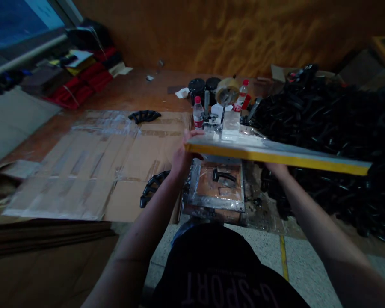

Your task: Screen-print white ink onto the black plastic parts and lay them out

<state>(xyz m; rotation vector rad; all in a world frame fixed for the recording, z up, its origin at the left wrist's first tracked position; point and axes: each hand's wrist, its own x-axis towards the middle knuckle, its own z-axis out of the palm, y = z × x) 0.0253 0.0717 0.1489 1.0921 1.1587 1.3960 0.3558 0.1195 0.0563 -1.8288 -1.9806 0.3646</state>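
Observation:
I hold a yellow-edged frame (276, 155) lifted and tilted above a small taped plate (216, 190). My left hand (182, 156) grips the frame's left corner, thumb over its top. My right hand (277, 169) is under the frame near its middle, its fingers hidden by the frame. On the plate lies one black plastic handle part (223, 175). A few black curved parts (152, 188) lie just left of the plate, under my left forearm.
A large heap of black plastic parts (333, 128) fills the right side. Flattened cardboard (93, 167) covers the floor at left. Behind the frame stand a water bottle (198, 113), black jars (197, 90) and a tape roll (227, 90). Red bundles (83, 83) lie far left.

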